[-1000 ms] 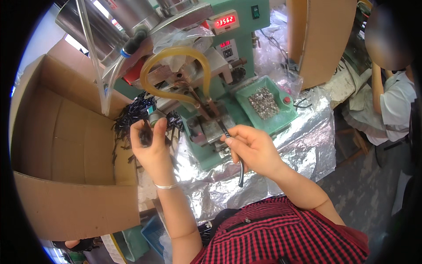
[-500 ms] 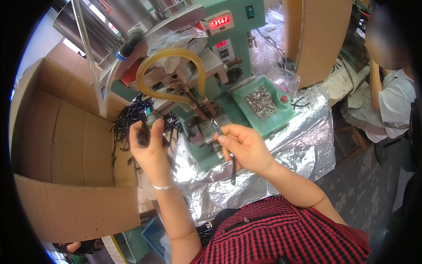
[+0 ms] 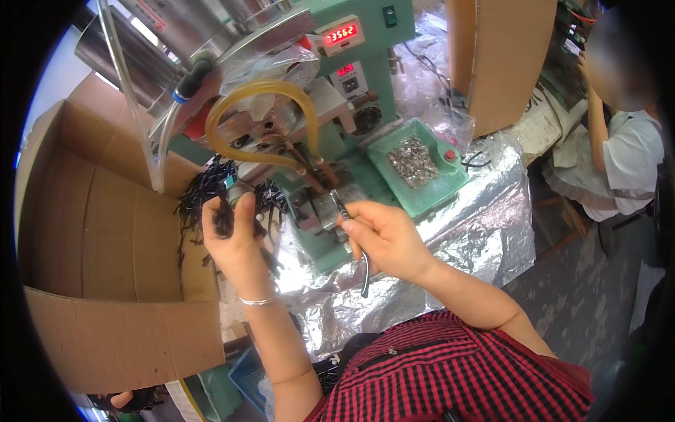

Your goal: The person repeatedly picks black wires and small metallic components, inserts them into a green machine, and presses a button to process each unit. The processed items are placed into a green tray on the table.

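Note:
My right hand (image 3: 390,239) pinches a slim black eyeglass temple (image 3: 365,274) between thumb and fingers. Its curved end hangs below the hand, and its shiny front end points up toward two copper-coloured rods (image 3: 320,176) of a green bench machine (image 3: 394,67). A small gap seems to lie between that end and the rods. My left hand (image 3: 242,257) is raised at the machine's left side, thumb and fingers curled around dark pieces (image 3: 223,219) that look like more temples. The fingers partly hide them.
A green tray (image 3: 439,184) of small metal parts sits right of the machine. Black temples (image 3: 204,186) lie heaped behind my left hand. A large cardboard box (image 3: 112,211) stands at left, another (image 3: 510,63) behind the tray. Foil (image 3: 485,232) covers the bench. A person (image 3: 626,155) sits at far right.
The whole view has shifted slightly, with the machine now a little farther left. Both hands keep their grips; the right hand and its temple stay close to the rods.

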